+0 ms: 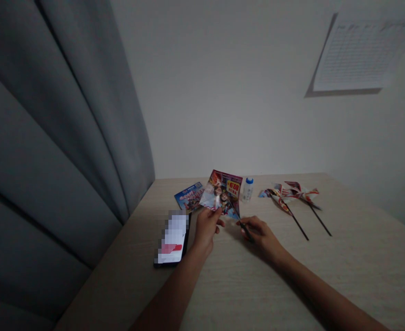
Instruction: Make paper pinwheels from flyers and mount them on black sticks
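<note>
My left hand (207,230) pinches the lower edge of a colourful printed flyer (219,191), which is tilted up above the table. Held in my right hand (262,236) is a pair of scissors (246,231) with dark handles. Their thin blades reach up to the flyer's lower right part; whether they are parted I cannot tell. A second, blue flyer (188,196) lies behind my left hand, partly covered by the held one. To the right lie two paper pinwheels, a nearer one (281,201) and a farther one (300,191), on dark sticks.
Left of my left hand a phone (173,239) with a lit screen lies on the wooden table (223,294). A small clear bottle (247,191) with a blue cap stands behind the flyer. A grey curtain (85,115) borders the left side; a paper sheet (354,55) hangs on the wall.
</note>
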{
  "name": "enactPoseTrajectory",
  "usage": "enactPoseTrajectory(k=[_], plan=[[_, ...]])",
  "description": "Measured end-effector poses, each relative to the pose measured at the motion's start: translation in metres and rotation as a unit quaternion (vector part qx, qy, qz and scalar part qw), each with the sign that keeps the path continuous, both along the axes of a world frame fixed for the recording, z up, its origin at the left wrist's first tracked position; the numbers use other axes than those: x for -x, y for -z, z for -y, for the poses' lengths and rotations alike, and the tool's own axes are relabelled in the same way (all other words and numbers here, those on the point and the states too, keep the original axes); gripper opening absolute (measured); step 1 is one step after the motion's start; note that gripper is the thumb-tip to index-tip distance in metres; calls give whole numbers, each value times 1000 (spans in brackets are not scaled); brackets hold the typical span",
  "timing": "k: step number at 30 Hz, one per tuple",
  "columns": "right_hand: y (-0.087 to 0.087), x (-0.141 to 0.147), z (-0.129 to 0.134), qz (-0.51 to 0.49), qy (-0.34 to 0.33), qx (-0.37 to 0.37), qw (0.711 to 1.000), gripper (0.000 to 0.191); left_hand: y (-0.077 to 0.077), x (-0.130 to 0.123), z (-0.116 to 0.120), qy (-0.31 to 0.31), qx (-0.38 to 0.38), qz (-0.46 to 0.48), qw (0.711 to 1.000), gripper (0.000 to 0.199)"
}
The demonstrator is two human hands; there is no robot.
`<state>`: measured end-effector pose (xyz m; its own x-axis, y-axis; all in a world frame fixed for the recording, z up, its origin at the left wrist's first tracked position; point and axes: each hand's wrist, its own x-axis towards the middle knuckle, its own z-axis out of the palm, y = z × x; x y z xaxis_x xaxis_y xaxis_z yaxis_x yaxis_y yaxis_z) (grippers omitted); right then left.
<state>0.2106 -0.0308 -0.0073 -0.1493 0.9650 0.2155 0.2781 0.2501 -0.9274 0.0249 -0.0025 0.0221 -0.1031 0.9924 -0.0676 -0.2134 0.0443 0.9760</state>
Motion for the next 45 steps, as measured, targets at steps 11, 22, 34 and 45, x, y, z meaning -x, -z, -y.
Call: enactPoseTrajectory(k=[11, 22, 34, 45], plan=[[2, 2, 0, -41, -11, 44, 998, 33, 3, 0, 0, -7, -18, -7, 1000, 41], [-2, 3, 1, -25, -8, 38, 999, 36, 2, -1, 1, -4, -29, -19, 999, 40], [2, 3, -1, -65, -2, 69, 995, 38, 3, 0, 0, -6, -20, -15, 1000, 39], [-8, -22, -2, 99, 96, -102, 985, 36, 6, 20, -14, -23, -6, -98, 995, 31]])
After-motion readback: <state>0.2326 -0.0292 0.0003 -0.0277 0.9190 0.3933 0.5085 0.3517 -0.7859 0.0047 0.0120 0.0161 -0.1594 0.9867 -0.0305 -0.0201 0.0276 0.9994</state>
